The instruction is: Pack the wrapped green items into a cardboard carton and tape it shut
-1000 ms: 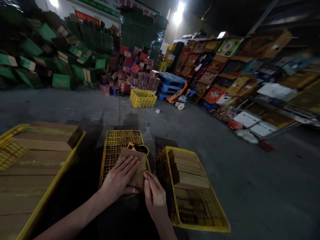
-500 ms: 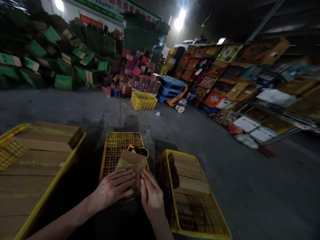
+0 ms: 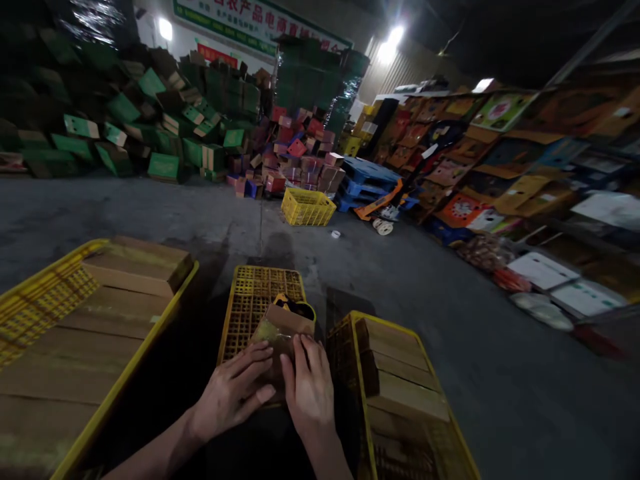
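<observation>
A small brown cardboard box (image 3: 289,322) with shiny clear tape across its top lies on a yellow plastic crate (image 3: 240,310), whose grid faces up. My left hand (image 3: 231,387) rests on the near left part of the box, its fingers stretched and thumb apart. On the right part of the box top, my right hand (image 3: 311,385) lies with fingers extended. Both palms hide the near side of the box. Just behind it sits a black and yellow tape dispenser (image 3: 300,308), partly covered by the box.
Left stands a yellow crate (image 3: 133,363) holding several cardboard boxes; another yellow crate (image 3: 363,393) with boxes stands right. Beyond are a yellow basket (image 3: 309,207), blue pallets (image 3: 370,175), an orange pallet jack (image 3: 383,203), piled green boxes (image 3: 165,165) and stacked cartons at right.
My right hand has shifted from the box's right edge onto its top. My left hand's fingers are more bent and spread. The view has turned somewhat to the left.
</observation>
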Tool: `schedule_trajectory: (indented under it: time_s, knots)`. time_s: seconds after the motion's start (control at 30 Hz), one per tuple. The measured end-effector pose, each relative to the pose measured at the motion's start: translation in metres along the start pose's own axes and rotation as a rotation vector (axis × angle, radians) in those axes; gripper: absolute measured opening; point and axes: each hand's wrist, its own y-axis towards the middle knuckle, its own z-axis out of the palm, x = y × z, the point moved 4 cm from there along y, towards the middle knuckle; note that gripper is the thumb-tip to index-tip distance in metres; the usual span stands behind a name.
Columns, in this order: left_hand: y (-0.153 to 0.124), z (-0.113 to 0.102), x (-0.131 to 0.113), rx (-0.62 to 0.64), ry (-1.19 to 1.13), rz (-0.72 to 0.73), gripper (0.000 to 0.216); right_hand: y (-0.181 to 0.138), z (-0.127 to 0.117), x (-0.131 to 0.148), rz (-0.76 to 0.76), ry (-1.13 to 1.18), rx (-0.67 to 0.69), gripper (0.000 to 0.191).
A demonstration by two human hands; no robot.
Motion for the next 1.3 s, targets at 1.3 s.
schedule_trajectory:
  time_s: [1.3]
  knots:
    - [0.002,-0.014,-0.003,0.044,0.045,0.032,0.041,0.023,-0.009,0.009,-0.249,0.186,0.414,0.058]
